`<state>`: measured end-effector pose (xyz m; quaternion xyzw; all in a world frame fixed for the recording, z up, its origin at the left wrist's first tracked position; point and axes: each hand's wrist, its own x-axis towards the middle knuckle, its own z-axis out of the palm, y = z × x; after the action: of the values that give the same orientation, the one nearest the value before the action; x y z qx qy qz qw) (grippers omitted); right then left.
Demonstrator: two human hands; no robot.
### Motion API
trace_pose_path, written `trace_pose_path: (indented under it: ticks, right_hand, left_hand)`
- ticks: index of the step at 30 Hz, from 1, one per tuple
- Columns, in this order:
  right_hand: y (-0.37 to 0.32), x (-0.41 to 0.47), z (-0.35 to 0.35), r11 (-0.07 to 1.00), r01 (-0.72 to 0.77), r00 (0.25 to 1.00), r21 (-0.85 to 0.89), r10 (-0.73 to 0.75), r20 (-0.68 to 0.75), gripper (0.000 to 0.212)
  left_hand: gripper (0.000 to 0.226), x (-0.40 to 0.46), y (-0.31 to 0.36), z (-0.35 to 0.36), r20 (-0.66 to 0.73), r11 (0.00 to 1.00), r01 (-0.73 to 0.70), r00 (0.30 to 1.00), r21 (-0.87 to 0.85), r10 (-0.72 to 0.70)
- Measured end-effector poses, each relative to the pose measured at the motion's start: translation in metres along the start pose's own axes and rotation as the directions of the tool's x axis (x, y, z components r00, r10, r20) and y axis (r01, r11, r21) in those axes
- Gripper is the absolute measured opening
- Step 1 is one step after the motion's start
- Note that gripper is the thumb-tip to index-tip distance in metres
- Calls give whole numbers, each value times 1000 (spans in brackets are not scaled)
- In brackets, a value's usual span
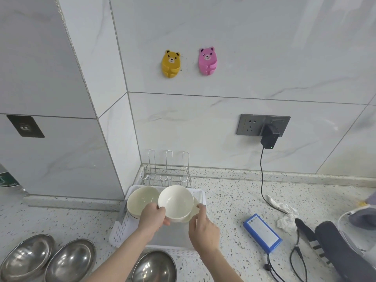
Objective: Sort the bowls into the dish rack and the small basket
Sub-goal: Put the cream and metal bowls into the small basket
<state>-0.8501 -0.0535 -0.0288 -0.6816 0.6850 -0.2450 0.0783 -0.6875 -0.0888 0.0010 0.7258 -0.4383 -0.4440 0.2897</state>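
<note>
Bright, even, soft-shadowed light; sharp centre, wide-angle bending at the edges.

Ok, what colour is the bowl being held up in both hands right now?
White, glossy and plain; the bowl shows best in the head view, held by the left hand and right hand.

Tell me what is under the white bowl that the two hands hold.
Under the white bowl another cream bowl's rim shows at its right, above the white basket. The basket floor below is covered by hands and bowls.
</note>
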Motion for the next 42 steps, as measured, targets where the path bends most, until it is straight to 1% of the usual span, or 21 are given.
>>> trace_pose_path:
  ticks: [1,2,3,4,6,8,10,12,18,24,28,31,35,37,39,42]
  right_hand:
    - [2,-1,1,1000,-4,1000,17,4,6,40]
    - [5,-1,2,999,24,1000,22,-24,10,46]
    - [7,-2,3,998,67,998,-1,-67,-11,47]
    - [8,-2,2,993,114,993,-24,-114,-24,45]
    - [5,-2,-5,987,158,987,-37,-159,-13,41]
    - [4,-3,-5,974,216,975,-70,-218,-35,37]
    - [5,-2,-4,968,228,969,-108,-236,-68,38]
    - [5,-1,-3,966,222,968,-128,-234,-87,39]
    - [3,2,-1,974,156,984,-167,-167,-55,41]
    - [1,3,-2,980,104,991,-169,-117,-65,40]
    - [1,2,-2,980,90,992,-175,-105,-76,41]
    - [1,2,0,979,105,989,-177,-121,-87,40]
    - [1,2,0,977,115,987,-182,-133,-90,40]
    - [1,3,1,978,111,989,-178,-125,-74,40]
    - [1,3,1,980,104,992,-168,-115,-58,40]
    - [0,1,0,981,105,992,-165,-115,-53,40]
  left_hand:
    - [16,2,1,2,6,999,-8,1000,31,8]
    - [15,4,3,3,11,998,-13,1000,60,13]
    - [15,5,4,5,15,997,-14,1000,78,13]
    - [15,7,4,6,17,996,-11,1000,88,10]
    - [15,9,4,7,25,994,-11,1000,105,8]
    - [14,11,3,8,38,993,-14,999,114,10]
    - [14,13,1,9,46,995,-12,999,102,7]
    - [14,15,0,11,49,996,-3,999,89,-1]
    - [14,19,-3,15,47,998,8,999,56,-11]
    - [15,24,-5,18,64,999,28,997,45,-31]
    - [22,27,-7,20,90,997,42,995,57,-47]
    - [28,26,-8,20,69,998,16,997,59,-20]
    - [27,23,-6,20,15,993,-38,999,113,37]
    - [21,19,-5,19,30,995,-36,999,92,33]
    - [14,12,-7,16,44,999,-32,999,25,31]
    - [12,-4,-17,3,28,996,-73,997,-47,74]
